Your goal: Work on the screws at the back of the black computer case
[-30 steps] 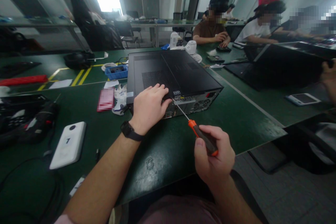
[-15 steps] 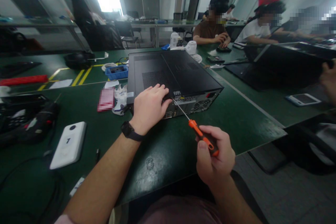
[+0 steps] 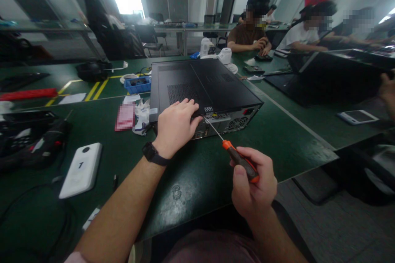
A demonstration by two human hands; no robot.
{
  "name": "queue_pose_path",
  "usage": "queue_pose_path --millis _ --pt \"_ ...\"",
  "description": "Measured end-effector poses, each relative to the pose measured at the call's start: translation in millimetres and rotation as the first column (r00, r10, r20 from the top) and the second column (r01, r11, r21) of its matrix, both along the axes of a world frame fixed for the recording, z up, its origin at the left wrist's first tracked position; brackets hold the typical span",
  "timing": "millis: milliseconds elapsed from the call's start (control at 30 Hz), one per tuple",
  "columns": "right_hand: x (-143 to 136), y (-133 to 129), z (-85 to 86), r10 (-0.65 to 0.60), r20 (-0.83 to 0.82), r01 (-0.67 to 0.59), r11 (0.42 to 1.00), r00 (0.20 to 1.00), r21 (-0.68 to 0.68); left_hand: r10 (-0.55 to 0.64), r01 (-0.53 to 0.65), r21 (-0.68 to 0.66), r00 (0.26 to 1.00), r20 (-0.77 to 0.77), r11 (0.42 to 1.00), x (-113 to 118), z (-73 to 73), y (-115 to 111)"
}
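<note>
A black desktop computer case [image 3: 212, 80] lies flat on the green table, its rear panel with fan grille facing me. My left hand [image 3: 177, 123], with a dark watch on the wrist, rests on the near edge of the case. Its fingers lie stretched over the top and the thumb points toward the rear edge. In my right hand [image 3: 256, 181] is a screwdriver [image 3: 242, 162] with an orange and dark handle. The shaft slants up to the rear edge by my left thumb. The tip and whatever it touches are too small to make out.
Left of me lie a white power bank [image 3: 80, 170] marked 1, a black bag [image 3: 33, 139] and cables. A blue tray [image 3: 137, 85] and a plastic bag [image 3: 142, 117] sit beside the case. A phone [image 3: 358, 116] lies rightward. Co-workers [image 3: 249, 35] sit across the table.
The screwdriver handle has turned in my right hand, so its dark grip now faces up where more orange showed. My left hand and the case stay in place.
</note>
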State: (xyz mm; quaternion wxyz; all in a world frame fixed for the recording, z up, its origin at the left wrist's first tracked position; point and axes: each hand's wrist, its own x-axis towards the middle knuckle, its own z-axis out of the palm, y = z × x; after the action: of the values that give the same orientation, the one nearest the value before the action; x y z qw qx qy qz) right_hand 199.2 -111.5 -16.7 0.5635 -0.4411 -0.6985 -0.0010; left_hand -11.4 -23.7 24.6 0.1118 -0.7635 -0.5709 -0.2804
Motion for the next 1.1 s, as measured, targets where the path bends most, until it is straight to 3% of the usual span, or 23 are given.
queue_pose_path --millis 300,567,800,933,1100 --pt "-0.8 -0.1 -4.0 -0.097 0.006 0.096 0.995 0.995 0.021 0.005 -0.005 -0.004 1.0 -0.002 1.0 -0.2 0.2 0.9" --pt "-3.0 2.0 5.6 -0.006 0.024 0.004 0.998 1.0 0.063 0.0 0.0 -0.019 1.0 0.006 1.0 0.5 1.5 0.3" --pt "-2.7 1.5 -1.0 -0.145 0.01 0.145 0.989 0.989 0.041 0.005 -0.005 -0.018 1.0 -0.003 1.0 0.2 1.0 -0.6" --pt "-1.9 0.3 -1.2 -0.108 0.0 0.108 0.994 0.994 -0.01 0.013 -0.012 -0.026 1.0 0.003 1.0 0.5 1.3 -0.6" --pt "-2.0 0.4 4.1 -0.035 0.002 0.034 0.999 0.999 0.031 0.013 -0.012 -0.037 1.0 0.006 0.999 0.9 2.7 -0.8"
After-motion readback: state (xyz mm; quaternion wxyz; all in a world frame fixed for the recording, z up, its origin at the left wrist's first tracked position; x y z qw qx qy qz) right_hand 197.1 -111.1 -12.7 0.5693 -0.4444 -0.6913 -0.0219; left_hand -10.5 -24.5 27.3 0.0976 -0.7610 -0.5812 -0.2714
